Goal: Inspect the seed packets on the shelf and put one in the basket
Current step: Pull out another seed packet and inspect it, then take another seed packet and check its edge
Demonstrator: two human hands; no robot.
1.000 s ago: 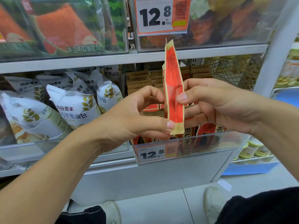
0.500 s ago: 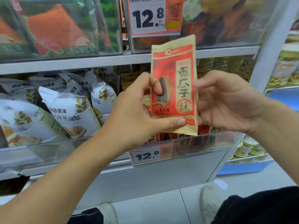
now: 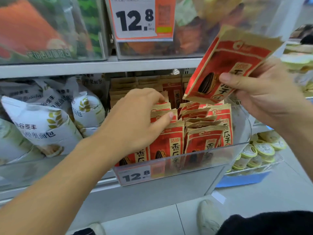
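Store aisle. Grey metal shelf rail point(image 3: 94, 67) runs across, clear plastic bin fronts above and below. Price tag point(image 3: 142, 18) reads 12.8; a second, smaller tag point(image 3: 135, 175) sits on the lower bin. White bread bags point(image 3: 45, 126) left. Round lidded tubs point(image 3: 260, 150) right, contents unclear. Pale tiled floor point(image 3: 152, 219). Even, diffuse light.

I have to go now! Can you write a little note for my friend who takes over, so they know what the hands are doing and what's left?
Right hand: grips one red seed packet, lifted and tilted above the bin.
Left hand: fingers reach into the packets in the clear bin and touch their tops; whether they pinch one is unclear.
Done: one packet is out and has been looked at.
Left: choose a packet and put it in the basket, which is not in view.
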